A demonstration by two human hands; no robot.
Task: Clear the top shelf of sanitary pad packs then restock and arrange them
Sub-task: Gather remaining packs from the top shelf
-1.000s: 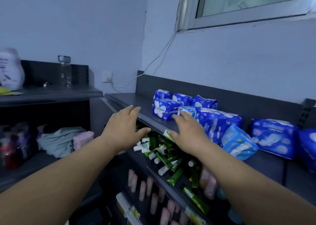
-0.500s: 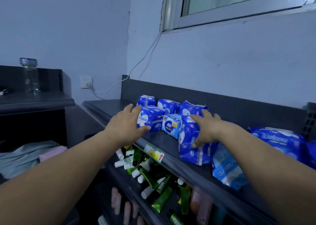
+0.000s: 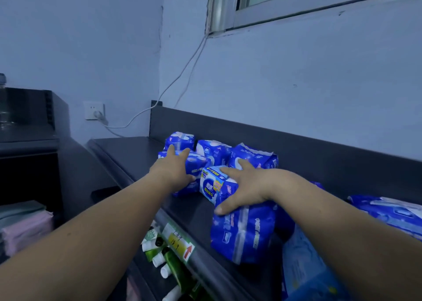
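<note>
Blue pad packs (image 3: 214, 151) sit on the dark shelf (image 3: 127, 154), with the left hand (image 3: 173, 169) and right hand (image 3: 245, 187) each resting open, straight fingers on one.

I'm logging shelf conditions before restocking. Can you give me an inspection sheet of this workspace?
Surface: dark top shelf against the wall.
Job's things: blue pad packs clustered mid-shelf, more at right.
Clutter: tubes jumbled on the shelf below.
Hands: left hand and right hand each rest spread on packs.
Cables: white cable runs from wall socket up to window.
Surroundings: folded cloths on side unit at left.
</note>
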